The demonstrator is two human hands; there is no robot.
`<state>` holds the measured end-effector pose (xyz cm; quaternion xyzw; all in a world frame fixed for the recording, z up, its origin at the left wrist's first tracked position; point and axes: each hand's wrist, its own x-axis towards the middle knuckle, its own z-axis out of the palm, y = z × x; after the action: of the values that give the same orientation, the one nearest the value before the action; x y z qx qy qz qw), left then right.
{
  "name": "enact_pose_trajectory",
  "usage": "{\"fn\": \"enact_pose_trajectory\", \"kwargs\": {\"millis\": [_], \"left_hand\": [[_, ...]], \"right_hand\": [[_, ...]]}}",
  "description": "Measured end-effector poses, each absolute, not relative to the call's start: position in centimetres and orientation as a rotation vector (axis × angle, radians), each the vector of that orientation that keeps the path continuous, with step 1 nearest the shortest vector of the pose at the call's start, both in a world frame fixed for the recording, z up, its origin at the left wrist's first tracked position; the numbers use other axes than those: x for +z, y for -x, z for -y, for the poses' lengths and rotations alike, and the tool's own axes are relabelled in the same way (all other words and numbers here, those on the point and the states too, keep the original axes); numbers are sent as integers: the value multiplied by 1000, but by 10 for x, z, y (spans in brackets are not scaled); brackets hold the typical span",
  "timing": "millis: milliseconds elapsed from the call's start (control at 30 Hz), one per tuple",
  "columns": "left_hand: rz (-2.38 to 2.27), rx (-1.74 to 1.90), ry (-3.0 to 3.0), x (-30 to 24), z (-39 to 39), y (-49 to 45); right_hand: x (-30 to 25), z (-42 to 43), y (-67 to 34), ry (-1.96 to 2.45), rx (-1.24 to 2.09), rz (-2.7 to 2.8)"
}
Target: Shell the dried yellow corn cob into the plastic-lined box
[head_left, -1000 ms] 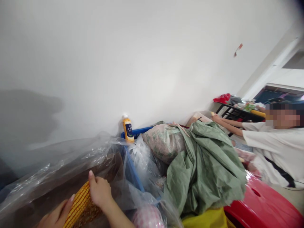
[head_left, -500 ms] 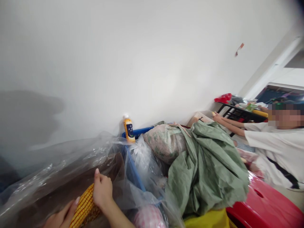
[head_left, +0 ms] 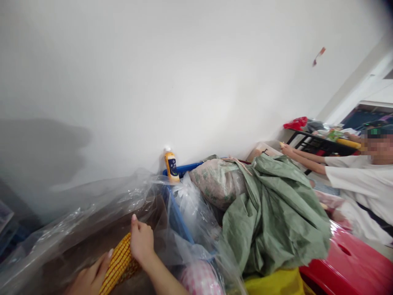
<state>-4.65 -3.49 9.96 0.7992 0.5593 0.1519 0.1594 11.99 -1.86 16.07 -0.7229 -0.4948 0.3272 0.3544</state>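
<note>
A yellow ear of corn (head_left: 119,261) slants between my two hands at the lower left. My left hand (head_left: 89,276) is closed around its lower end, partly cut off by the bottom edge. At the upper end, my right hand (head_left: 143,241) is wrapped round the cob with the thumb pointing up. On the underside, near my right wrist, part of the cob looks rougher and browner. Both hands are over a brown-walled container (head_left: 73,250) lined with a clear plastic bag (head_left: 119,192); its bottom is hidden.
To the right stands a blue basket (head_left: 178,215) with an orange drink bottle (head_left: 172,164) at its back corner. Beyond lie a patterned bag (head_left: 215,180), green cloth (head_left: 273,217) and a red stool (head_left: 353,254). A person in white (head_left: 359,176) holds a pale yellow piece farther right.
The view has shifted slightly, so most things sit a little farther right. Both hands keep hold of the ear of corn, in nearly the same pose.
</note>
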Motion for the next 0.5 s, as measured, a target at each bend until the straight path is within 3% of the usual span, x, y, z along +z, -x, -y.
{"fn": "enact_pose_trajectory", "kwargs": {"millis": [500], "left_hand": [[-1769, 345, -1584, 155, 29, 28]], "right_hand": [[165, 23, -124, 1596, 1137, 1336]]}}
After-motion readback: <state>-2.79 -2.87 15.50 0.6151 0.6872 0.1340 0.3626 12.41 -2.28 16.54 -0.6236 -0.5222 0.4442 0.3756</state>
